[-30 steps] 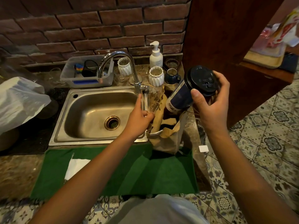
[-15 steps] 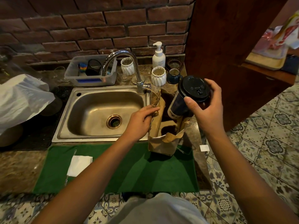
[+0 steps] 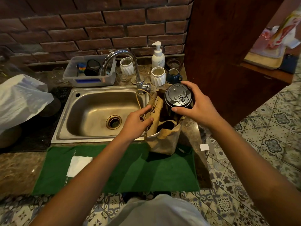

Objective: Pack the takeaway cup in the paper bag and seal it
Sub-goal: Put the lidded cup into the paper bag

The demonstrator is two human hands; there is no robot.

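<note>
A: Grip first. Right hand (image 3: 197,106) is clamped on the takeaway cup (image 3: 178,97) from the side, thumb on the near rim of the black lid, fingers wrapped round the far rim. Palm faces left, wrist bent down, forearm coming in from the lower right.

B: And the cup's position?

A: Upright, lid facing the camera, its lower part sunk into the mouth of the paper bag (image 3: 162,139). Can't tell if the base touches the bag's bottom, since the body is hidden below the lid.

B: Left hand (image 3: 137,121)?

A: Half closed at the bag's left edge. Thumb & fingers pinch the folded top flap w/ the twine handle (image 3: 140,97) looping up past the fingertips. Forearm runs in from the lower left, roughly parallel to the other arm.

B: Bag itself?

A: Brown, standing open on the counter's right end, touching the back edge of the green mat (image 3: 117,170) and just beside the steel sink (image 3: 91,111). Top crumpled, near wall sagging outward.

B: Around that?

A: White napkin (image 3: 79,165) on the mat's left part. Faucet (image 3: 120,62) arches over the basin. Behind the bag: soap pump bottle (image 3: 158,57), two white ribbed cups, a dark mug. Small white sticker (image 3: 204,147) on the counter edge, right of the bag.
</note>
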